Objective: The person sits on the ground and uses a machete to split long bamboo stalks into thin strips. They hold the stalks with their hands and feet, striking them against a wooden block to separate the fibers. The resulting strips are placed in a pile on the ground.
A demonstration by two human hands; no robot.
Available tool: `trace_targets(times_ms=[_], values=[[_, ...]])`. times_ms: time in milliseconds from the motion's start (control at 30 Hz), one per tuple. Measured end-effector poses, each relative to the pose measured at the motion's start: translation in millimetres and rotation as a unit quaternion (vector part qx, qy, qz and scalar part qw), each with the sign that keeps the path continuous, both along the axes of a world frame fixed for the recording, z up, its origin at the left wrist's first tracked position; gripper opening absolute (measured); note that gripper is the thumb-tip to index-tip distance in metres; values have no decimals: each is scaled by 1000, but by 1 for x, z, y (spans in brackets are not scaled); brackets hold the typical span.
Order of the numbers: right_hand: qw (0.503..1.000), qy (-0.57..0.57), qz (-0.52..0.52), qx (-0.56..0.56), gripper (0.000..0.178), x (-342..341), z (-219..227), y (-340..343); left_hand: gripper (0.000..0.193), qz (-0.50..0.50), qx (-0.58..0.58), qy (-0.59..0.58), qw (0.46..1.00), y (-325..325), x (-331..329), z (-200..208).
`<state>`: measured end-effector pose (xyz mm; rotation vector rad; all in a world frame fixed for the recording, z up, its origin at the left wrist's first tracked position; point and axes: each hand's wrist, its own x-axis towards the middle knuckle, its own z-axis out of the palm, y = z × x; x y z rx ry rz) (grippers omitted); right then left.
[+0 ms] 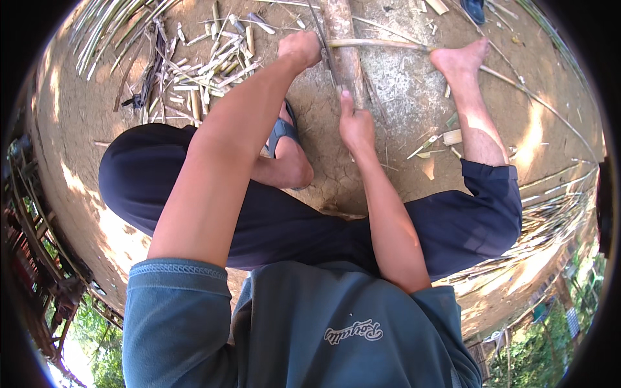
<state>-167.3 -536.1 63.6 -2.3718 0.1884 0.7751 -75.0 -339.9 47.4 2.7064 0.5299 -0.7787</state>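
My right hand (pixel 358 127) is closed round the handle of a long-bladed knife (pixel 328 61), thumb stretched along it toward the blade. The dark blade points away from me and crosses a pale cane stick (pixel 375 43) near its left end. Closed in a fist, my left hand (pixel 299 50) grips that end just left of the blade; the fingers' undersides are hidden. Beneath the stick lies a wooden plank or split log (pixel 341 22), pointing away from me. My bare right foot (pixel 460 57) rests on the stick farther right.
Short cut cane pieces (pixel 223 68) lie heaped on the dirt ground to the left. Long thin canes (pixel 119 29) lie at the far left, with another bundle (pixel 563 226) at the right. A few offcuts (pixel 452 137) sit by my right leg. My left foot wears a sandal (pixel 283 132).
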Motion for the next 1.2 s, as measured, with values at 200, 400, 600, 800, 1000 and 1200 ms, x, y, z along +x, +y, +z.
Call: trace_targets(times_ms=[200, 400, 600, 800, 1000, 1200], values=[[999, -1, 13, 43, 70, -50, 37, -57, 28, 22, 17, -35, 999, 10, -7, -9], [999, 16, -12, 29, 78, -22, 38, -26, 26, 2, 40, -24, 999, 11, 5, -8], [999, -32, 13, 38, 63, -61, 73, -70, 28, 0, 42, -74, 996, 23, 13, -21], [998, 48, 24, -19, 76, -42, 76, -75, 31, 27, 14, -29, 999, 17, 12, -19], [1000, 6, 15, -5, 80, -32, 78, -76, 35, 102, -1, -19, 995, 17, 9, -22], [999, 30, 37, 10, 76, -38, 99, -76, 39, 118, -5, -21, 993, 18, 5, -23]])
